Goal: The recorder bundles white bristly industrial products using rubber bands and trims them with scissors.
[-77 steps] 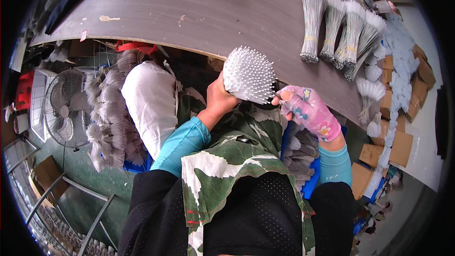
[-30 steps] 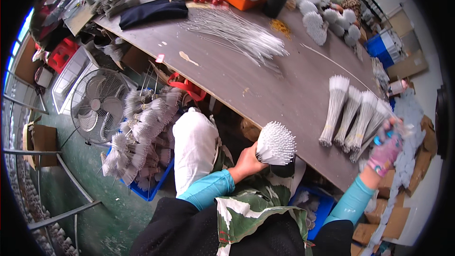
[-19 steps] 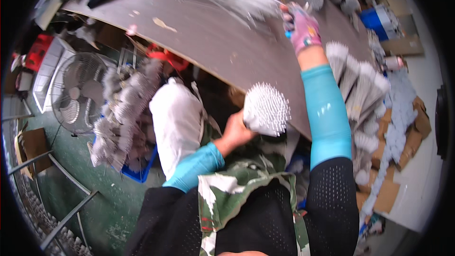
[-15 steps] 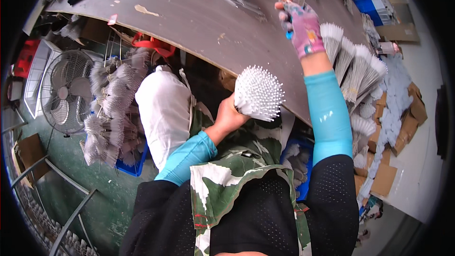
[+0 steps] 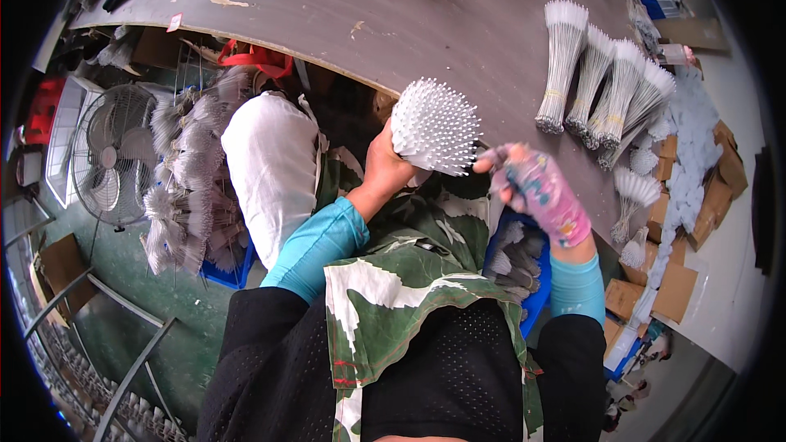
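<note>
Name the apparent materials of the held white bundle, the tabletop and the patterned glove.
Bundle: probably plastic tips, matte white, judging by the many small pale beads.
Tabletop: possibly laminated board; smooth brownish-grey sheen, thin tan edge.
Glove: likely fabric, matte pink floral, softly creased.

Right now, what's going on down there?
The person's left hand grips a bundle, its white tips facing the camera. The gloved right hand is just beside those tips with its fingers bent; whether it holds anything, I can't tell. More bundles lie side by side on the table, off to the right.
</note>
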The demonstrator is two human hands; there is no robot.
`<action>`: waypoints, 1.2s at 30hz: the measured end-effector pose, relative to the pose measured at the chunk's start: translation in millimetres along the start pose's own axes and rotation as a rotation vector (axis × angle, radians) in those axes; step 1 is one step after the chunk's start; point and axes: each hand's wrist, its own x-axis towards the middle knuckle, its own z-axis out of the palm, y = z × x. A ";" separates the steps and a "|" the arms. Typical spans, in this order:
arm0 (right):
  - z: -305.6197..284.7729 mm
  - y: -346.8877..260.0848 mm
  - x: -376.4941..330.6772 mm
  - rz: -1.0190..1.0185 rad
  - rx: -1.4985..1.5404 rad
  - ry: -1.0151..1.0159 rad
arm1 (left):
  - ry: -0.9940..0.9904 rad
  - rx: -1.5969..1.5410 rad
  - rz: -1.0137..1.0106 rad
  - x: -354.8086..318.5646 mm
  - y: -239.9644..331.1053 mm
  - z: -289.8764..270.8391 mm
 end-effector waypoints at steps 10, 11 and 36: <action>28.1 48.5 1.1 -0.177 -0.338 0.214 | 0.177 0.160 0.216 2.9 -16.2 7.9; 29.0 48.3 2.4 -0.180 -0.356 0.230 | 0.184 0.176 0.213 2.8 -15.0 7.1; 41.0 41.3 8.4 -0.425 -0.665 0.412 | 0.183 0.436 0.400 11.0 -16.3 -2.9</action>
